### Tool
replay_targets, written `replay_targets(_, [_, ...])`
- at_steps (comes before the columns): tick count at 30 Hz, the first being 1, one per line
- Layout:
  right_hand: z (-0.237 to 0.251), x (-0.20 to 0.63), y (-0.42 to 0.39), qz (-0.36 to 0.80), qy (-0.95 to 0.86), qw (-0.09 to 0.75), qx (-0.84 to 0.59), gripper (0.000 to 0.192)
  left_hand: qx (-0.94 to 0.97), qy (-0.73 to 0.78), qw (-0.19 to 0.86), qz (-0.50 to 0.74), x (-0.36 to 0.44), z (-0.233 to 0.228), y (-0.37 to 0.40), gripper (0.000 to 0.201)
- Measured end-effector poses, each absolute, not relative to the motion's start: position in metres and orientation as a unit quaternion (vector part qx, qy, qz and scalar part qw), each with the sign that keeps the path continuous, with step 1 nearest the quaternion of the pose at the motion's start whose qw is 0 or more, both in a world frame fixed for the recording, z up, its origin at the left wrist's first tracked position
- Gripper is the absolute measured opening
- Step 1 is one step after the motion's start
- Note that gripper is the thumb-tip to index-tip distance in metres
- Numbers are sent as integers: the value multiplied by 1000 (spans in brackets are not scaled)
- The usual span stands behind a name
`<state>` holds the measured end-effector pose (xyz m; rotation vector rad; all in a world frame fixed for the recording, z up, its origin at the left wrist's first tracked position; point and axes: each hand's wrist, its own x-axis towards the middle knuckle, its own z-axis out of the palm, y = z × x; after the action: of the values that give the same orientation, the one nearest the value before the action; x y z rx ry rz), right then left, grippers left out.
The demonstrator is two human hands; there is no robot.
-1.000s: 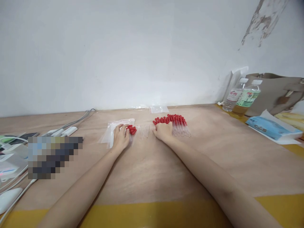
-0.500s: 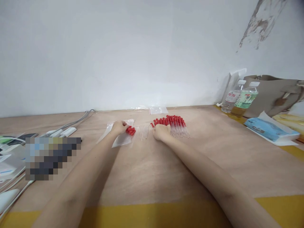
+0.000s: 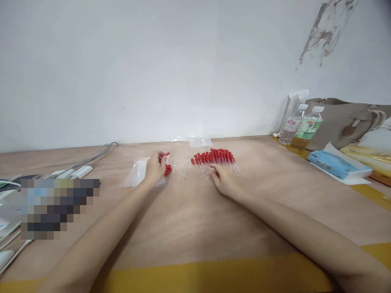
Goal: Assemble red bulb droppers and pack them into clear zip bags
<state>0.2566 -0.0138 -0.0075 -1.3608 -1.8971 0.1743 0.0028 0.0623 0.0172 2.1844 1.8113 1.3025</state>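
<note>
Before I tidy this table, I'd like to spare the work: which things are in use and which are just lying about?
In use:
left hand on red bulbs
clear bags
glass tubes
right hand beside row of red-capped droppers

Lying about:
two bottles
tan bag
blue packet
cables

We count two hands: our left hand [image 3: 155,169] at eleven o'clock and our right hand [image 3: 224,180] at one o'clock. We see two plastic bottles [image 3: 301,126] at two o'clock, one beige bag [image 3: 345,122] behind them, one blue packet [image 3: 331,165], and one row of red-capped droppers [image 3: 215,158], too many and too small to count.
</note>
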Motion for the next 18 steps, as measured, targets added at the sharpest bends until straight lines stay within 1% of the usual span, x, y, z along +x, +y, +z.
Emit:
replay_targets(2, [-14,256,-19,47,-761,397,-511,18,734,501,101,447,19,6,40,29])
replay_targets(3, [-17,256,-21,38,-768,397,-500,17,751,472,160,434,26,-1,30,29])
replay_targets(5, [-20,255,-25,25,-783,396,-480,17,746,449,272,411,38,-16,13,27])
replay_targets(7, [-22,254,-29,10,-798,393,-457,17,729,438,339,401,44,-28,3,29])
replay_targets(11, [-23,251,-30,-13,-816,391,-426,17,713,427,382,405,44,-36,1,30])
replay_targets(18, [-24,250,-28,-38,-833,362,-416,18,721,411,393,396,43,-33,1,31])
